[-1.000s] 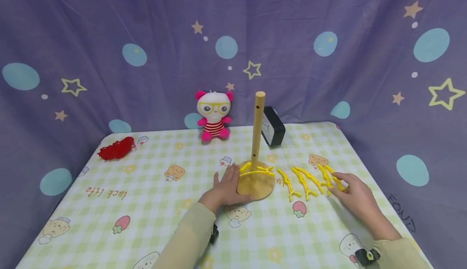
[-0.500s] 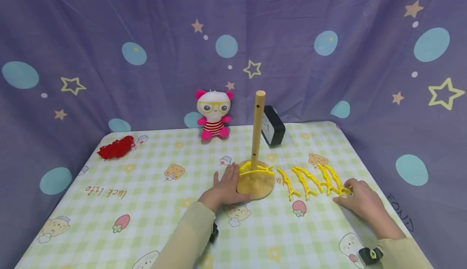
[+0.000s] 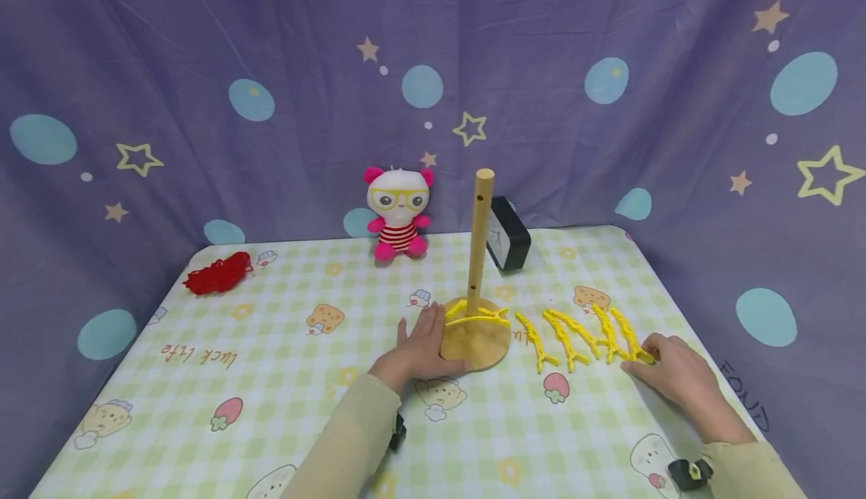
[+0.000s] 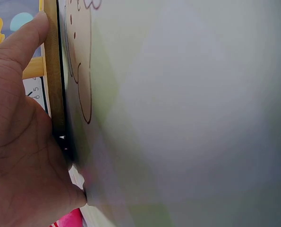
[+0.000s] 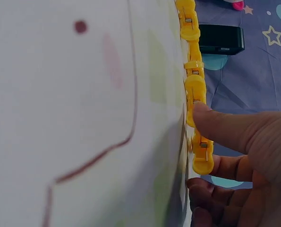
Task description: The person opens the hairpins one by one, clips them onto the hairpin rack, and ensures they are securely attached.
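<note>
In the head view, my left hand (image 3: 421, 349) rests against the left edge of a round wooden base (image 3: 476, 349), fingers extended and thumb along the front rim. From that base rises an upright wooden post (image 3: 478, 243) with small holes. Two yellow branch pieces (image 3: 482, 319) cross its foot. To the right, several yellow branch pieces (image 3: 532, 337) lie in a row on the cloth. My right hand (image 3: 676, 371) pinches the forked end of the rightmost yellow branch (image 3: 625, 330). The right wrist view shows my thumb on this knobbly branch (image 5: 196, 90) and a finger behind it.
A red tangled bundle (image 3: 219, 273) lies at the table's back left. A plush panda (image 3: 399, 217) sits at the back edge, and a black clock (image 3: 510, 234) stands behind the post. Purple curtain (image 3: 304, 146) hangs around the checked tablecloth (image 3: 284, 394).
My right hand has shifted right and toward me along the rightmost branch to its forked end. That branch has moved slightly right, away from its neighbour. The left hand stays put.
</note>
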### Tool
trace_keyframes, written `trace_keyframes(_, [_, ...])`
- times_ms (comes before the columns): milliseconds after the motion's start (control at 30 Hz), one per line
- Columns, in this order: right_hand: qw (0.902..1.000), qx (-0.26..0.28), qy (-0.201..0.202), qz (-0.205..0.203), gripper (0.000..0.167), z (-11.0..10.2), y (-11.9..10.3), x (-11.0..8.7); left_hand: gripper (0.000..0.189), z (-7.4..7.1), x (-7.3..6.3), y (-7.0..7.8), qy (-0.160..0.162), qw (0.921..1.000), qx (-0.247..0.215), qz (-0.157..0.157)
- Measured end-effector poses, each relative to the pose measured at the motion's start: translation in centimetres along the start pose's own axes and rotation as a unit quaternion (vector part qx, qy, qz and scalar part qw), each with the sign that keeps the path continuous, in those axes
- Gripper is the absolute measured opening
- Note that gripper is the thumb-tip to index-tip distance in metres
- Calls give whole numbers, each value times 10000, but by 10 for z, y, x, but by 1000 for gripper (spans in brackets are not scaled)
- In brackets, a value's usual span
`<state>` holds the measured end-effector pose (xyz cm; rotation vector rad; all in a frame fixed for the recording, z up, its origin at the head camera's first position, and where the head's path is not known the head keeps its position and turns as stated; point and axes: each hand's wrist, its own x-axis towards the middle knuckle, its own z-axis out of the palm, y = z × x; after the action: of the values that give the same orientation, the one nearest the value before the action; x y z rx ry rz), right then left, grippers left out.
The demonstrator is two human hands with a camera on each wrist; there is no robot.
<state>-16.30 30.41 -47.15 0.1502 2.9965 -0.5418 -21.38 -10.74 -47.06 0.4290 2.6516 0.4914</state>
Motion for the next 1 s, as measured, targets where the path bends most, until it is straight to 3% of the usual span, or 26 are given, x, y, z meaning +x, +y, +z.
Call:
trace_keyframes(133, [9997, 120, 223, 44, 52, 0, 0, -2, 118, 2, 2, -1, -28, 10000, -38, -25])
trace_keyframes(400, [9909, 525, 1235, -62, 47, 1, -12, -7, 119, 3, 3, 0, -26, 9999, -72, -85])
trace_keyframes(800, [9656, 1082, 1979, -1291, 32, 3, -49, -9, 118, 0, -1, 2, 35, 10000, -50, -62])
trace_keyframes(1000, [9578, 1292, 2092, -1487, 30, 10, -67, -7, 117, 0, -1, 2, -8, 9999, -51, -105])
